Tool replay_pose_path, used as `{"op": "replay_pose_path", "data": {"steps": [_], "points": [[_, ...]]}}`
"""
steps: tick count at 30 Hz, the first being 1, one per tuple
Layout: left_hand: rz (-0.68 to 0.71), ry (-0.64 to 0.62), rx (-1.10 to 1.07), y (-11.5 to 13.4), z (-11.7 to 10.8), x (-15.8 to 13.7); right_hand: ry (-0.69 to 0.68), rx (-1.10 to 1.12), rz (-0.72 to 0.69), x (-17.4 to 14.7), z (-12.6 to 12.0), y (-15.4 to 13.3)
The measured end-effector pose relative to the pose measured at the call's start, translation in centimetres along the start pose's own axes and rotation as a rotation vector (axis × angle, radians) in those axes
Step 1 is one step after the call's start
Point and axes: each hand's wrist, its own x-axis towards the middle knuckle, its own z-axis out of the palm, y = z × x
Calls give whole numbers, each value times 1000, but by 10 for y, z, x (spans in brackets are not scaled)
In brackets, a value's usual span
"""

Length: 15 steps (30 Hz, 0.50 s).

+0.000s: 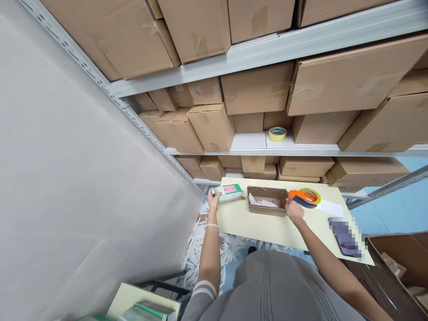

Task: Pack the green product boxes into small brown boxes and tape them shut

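Note:
My left hand (214, 198) is closed around the left end of a small green and white product box (234, 196) with a pink picture on top. This box lies at the left of the pale table (261, 226). Right of it stands an open cardboard box (267, 211) with crumpled white paper (264, 203) inside. My right hand (294, 210) grips the right end of the cardboard box, its fingertips partly hidden. Just beyond that hand lies an orange tape dispenser (298, 195) with a roll of yellow tape.
Shelves (254, 59) packed with cardboard boxes rise behind the table, with a yellow tape roll (277, 134) on one. A blurred phone (346, 237) and white paper (331, 208) lie at right. A large open carton (401, 249) stands lower right; paper strips (200, 254) cover the floor.

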Motion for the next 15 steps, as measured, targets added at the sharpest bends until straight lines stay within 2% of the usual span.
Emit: {"op": "replay_pose_path", "data": {"steps": [3,6,8,10,12,13,15], "points": [[-94,-39,-111,-3,-24,-10,10,1,23,-2,-5,-5],[-132,-95,-222,1,-36,-22,97,-16,54,-9,-13,-16],[-144,-147,-326,6,-35,-31,205,28,-14,-20,-19,-30],[-153,-199,-407,13,-27,-40,243,175,-167,-34,-24,-47],[-154,-248,-421,21,-15,-50,113,392,-274,-48,-28,-63],[-148,-280,-416,24,-7,-55,16,503,-289,-54,-29,-70],[-132,-363,-419,30,9,-64,-68,682,-301,-62,-28,-80]]}}
